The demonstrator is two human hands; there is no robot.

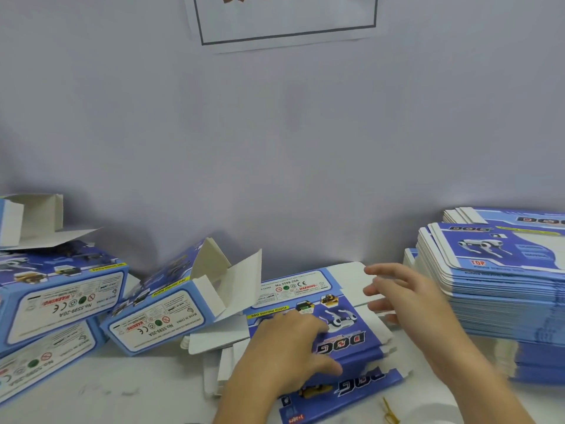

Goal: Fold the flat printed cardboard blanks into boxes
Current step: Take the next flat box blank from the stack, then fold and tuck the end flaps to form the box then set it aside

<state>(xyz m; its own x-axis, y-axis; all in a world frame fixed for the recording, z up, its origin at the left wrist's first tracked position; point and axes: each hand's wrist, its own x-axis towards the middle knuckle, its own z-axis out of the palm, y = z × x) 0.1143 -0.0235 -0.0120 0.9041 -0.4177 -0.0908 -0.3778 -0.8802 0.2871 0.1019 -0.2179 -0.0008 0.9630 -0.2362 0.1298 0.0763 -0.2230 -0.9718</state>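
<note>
Yellow rubber band (389,411) nearest, on the white desk (137,390), just right of a flat blue printed cardboard blank (351,393) lying under the work. Above it, left hand (293,350) laid palm-down on the top blue DOG-printed blank (333,325), fingers (328,365) spread and pressing it flat against the desk. Right hand (406,298) hovering blurred over the blank's white end flap (351,278), fingers loosely spread, holding nothing; contact with the flap cannot be told. Likely step: opening a fresh blank, pinned by one hand while the other reaches for its far edge. Next move calls for lifting that edge to square the sleeve, then tucking the flaps, without creasing the print. Further left, three folded blue boxes (159,310) with white flaps left open, one leaning on two stacked. Further right, tall stack of flat blue blanks (495,289) awaiting folding. Behind all, pale wall with a framed paper sign (287,22)
</note>
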